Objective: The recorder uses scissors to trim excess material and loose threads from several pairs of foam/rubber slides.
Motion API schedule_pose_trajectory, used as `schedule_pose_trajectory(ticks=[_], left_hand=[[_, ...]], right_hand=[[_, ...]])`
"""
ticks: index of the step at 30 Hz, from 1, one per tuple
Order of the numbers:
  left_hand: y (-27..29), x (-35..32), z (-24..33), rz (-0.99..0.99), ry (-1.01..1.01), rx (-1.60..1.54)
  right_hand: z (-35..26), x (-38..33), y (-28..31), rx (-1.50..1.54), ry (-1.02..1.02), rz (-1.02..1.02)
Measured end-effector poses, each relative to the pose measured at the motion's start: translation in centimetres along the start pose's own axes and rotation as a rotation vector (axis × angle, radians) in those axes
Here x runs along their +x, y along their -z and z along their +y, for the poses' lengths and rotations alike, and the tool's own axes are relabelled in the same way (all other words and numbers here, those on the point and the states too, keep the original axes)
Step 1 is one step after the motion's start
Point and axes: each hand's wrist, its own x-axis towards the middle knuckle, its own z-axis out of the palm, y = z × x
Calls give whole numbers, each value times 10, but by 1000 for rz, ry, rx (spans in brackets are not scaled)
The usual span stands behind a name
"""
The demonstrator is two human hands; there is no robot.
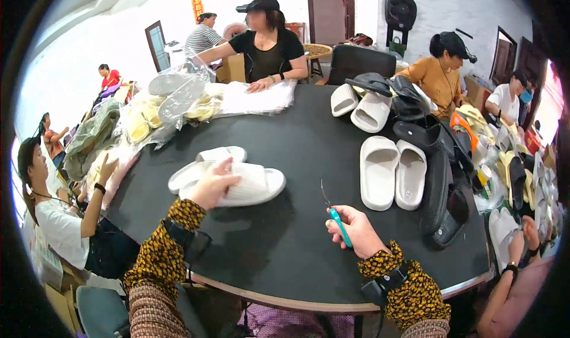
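White slide (256, 188): in front of me over the black table (314, 142), its mate (224, 154) just behind it.
Left hand (209, 188): I clasp the slide near its strap.
Right hand (356, 228): I pinch a teal-handled pick (338, 222), its thin tip pointing away from me.
Table's right: white pair (380, 174) beside black slides (436, 189).
Far edge: co-worker's hand (260, 85) on plastic bags (258, 103).

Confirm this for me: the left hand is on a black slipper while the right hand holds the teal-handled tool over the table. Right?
Not quite: the head view shows the left hand on a white slipper, not a black one. The right hand does hold the teal-handled tool over the table.
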Motion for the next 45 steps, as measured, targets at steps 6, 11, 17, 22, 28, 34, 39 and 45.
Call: schedule_pose_trajectory(ticks=[6, 11, 17, 22, 28, 34, 39, 45], left_hand=[[-67, -36, 18, -312, -12, -124], [-58, -37, 3, -222, 28, -103], [-35, -22, -14, -48, 43, -108], [-34, -13, -12, -131, 131, -275], [-34, 14, -22, -125, 141, -321], [-45, 24, -24, -171, 150, -451], [-72, 17, -15, -194, 104, -509], [-105, 2, 15, -186, -64, -481]], right_hand=[[0, -1, 1, 54, 71, 73], [4, -1, 1, 73, 90, 68], [-2, -4, 1, -8, 64, 51], [3, 2, 1, -22, 77, 39], [3, 3, 0, -16, 97, 73], [6, 2, 1, -38, 104, 49], [3, 0, -1, -63, 116, 51], [12, 5, 0, -113, 296, 132]])
